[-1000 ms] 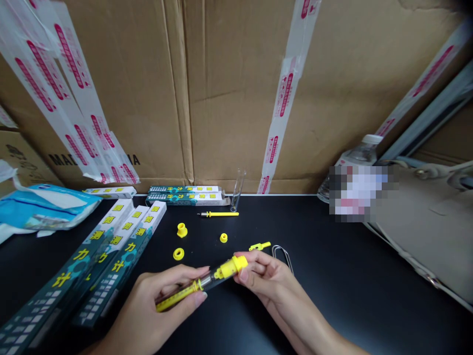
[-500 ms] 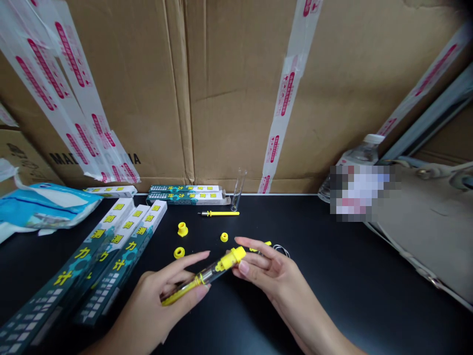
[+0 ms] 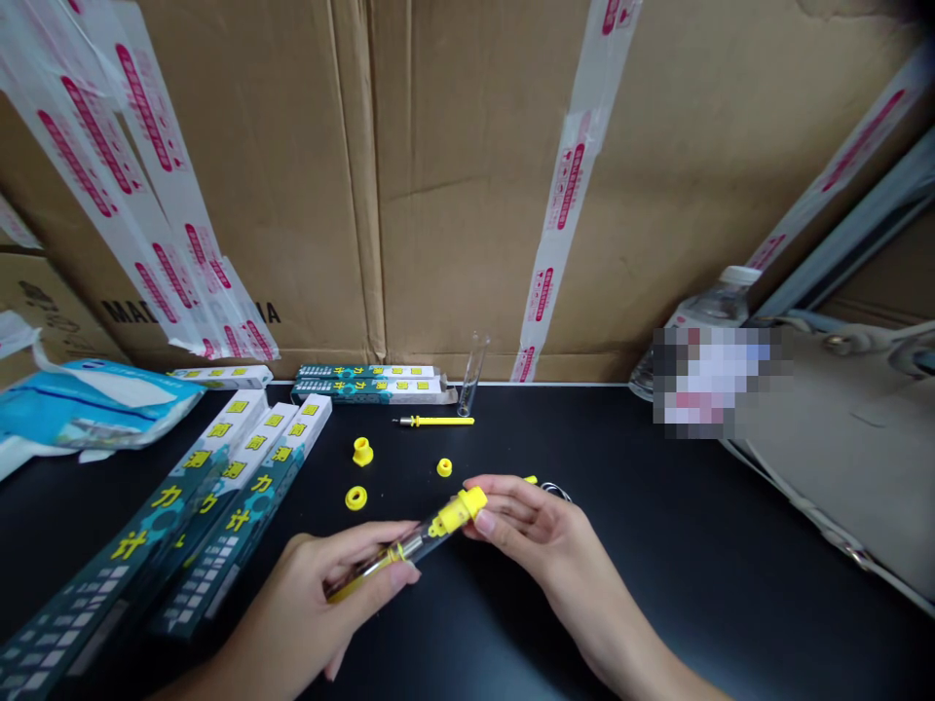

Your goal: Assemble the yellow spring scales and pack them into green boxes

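Observation:
My left hand is wrapped round a clear tubular spring scale, tilted up to the right. Inside the tube a yellow rod and a metal spring part show. A yellow end cap sits at its upper right end. The thumb and fingers of my right hand close on this cap. Behind the hands lie a yellow flanged plug, a yellow ring and a small yellow collar. Farther back rests a yellow rod with a metal tip. A metal ring is partly hidden behind my right hand.
Long printed boxes lie at the left, with more boxes at the back. A clear tube stands slanted beside them. A blue packet is far left; a bottle and grey bag are right. Cardboard walls the back.
My right fingers have drawn in closer round the yellow cap, with the fingertips lower. The spring scale and my left hand have shifted only slightly.

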A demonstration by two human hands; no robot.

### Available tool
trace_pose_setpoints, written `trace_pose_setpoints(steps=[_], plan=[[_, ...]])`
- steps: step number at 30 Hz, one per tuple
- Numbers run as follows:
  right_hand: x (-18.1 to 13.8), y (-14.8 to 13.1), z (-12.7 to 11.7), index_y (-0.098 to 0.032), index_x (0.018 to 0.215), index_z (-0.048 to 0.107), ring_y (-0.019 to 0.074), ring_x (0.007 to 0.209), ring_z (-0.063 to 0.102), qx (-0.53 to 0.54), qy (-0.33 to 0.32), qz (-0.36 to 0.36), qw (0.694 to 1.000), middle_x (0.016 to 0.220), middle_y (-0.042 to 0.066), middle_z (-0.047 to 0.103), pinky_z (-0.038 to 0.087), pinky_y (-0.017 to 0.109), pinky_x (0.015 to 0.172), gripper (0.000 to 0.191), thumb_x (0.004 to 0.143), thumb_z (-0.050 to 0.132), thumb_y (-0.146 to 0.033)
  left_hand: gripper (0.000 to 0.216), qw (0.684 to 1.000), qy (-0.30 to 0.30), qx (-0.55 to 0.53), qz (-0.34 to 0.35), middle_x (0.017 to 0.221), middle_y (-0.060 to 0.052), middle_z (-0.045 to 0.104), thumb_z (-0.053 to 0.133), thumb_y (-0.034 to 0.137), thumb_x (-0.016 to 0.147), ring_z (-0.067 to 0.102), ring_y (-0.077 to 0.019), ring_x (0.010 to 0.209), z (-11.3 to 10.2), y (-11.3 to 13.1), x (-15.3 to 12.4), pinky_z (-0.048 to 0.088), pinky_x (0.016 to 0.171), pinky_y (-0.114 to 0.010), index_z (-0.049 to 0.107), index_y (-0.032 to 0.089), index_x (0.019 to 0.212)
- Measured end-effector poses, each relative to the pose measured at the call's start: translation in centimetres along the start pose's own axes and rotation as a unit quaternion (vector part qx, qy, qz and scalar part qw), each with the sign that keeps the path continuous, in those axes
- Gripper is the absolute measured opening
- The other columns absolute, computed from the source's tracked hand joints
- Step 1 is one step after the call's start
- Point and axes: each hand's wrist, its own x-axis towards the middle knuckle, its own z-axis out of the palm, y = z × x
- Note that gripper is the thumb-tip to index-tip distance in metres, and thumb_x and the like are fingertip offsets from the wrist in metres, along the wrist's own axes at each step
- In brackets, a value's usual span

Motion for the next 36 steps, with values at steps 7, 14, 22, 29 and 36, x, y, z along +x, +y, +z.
trace_pose_setpoints(steps=[7,14,22,29,36], plan=[[0.4,0.3,-0.2,-0.019,0.092,0.075,0.0122,0.074,0.072,0.006,-0.010,-0.008,1.000,0.085,0.002,0.078,0.059,0.021,0.074,0.036,0.065,0.089,-0.037,0.047,1.000,-0.004,0.012,-0.013,0.088,-0.009,0.077,0.062,0.049,0.082,0.044,-0.0030,0.033,-0.1,0.2,0.0,0.029,0.032,-0.014,0.072,0.018,0.116],[1.0,-1.4,-1.7,-0.020,0.105,0.069,0.0173,0.076,0.073,-0.165,-0.086,-0.068,0.980,0.090,0.005,0.078,0.060,0.028,0.073,0.032,0.082,0.074,-0.041,0.050,0.999,-0.025,0.022,0.002,0.086,-0.008,0.075,0.057,0.052,0.085,0.046,-0.0039,0.034,-0.4,-0.7,0.4,0.031,0.034,-0.015,0.069,0.017,0.119],[3.7,-6.4,-9.1,-0.023,0.093,0.072,0.0154,0.066,0.063,-0.600,-0.058,-0.169,0.780,0.079,0.001,0.072,0.047,0.026,0.060,0.014,0.086,0.068,-0.035,0.048,0.998,-0.038,0.036,0.036,0.084,-0.005,0.073,0.052,0.054,0.090,0.047,-0.0043,0.036,-0.6,-1.3,0.8,0.033,0.038,-0.018,0.070,0.018,0.116],[4.6,-5.2,-10.9,-0.020,0.084,0.070,0.0137,0.065,0.058,-0.630,-0.114,-0.127,0.758,0.082,0.002,0.066,0.045,0.025,0.061,0.008,0.084,0.069,-0.027,0.049,0.998,-0.044,0.035,0.038,0.085,-0.005,0.074,0.052,0.057,0.090,0.046,-0.0036,0.035,-0.7,-1.5,0.7,0.031,0.036,-0.017,0.070,0.018,0.115],[3.7,-6.8,-10.8,-0.019,0.080,0.062,0.0125,0.061,0.049,-0.614,-0.129,-0.106,0.771,0.072,-0.001,0.058,0.038,0.025,0.057,0.013,0.090,0.061,-0.027,0.050,0.997,-0.054,0.022,0.050,0.082,-0.006,0.074,0.053,0.058,0.089,0.043,-0.0032,0.034,-0.7,-1.8,0.7,0.031,0.036,-0.017,0.069,0.019,0.115]])
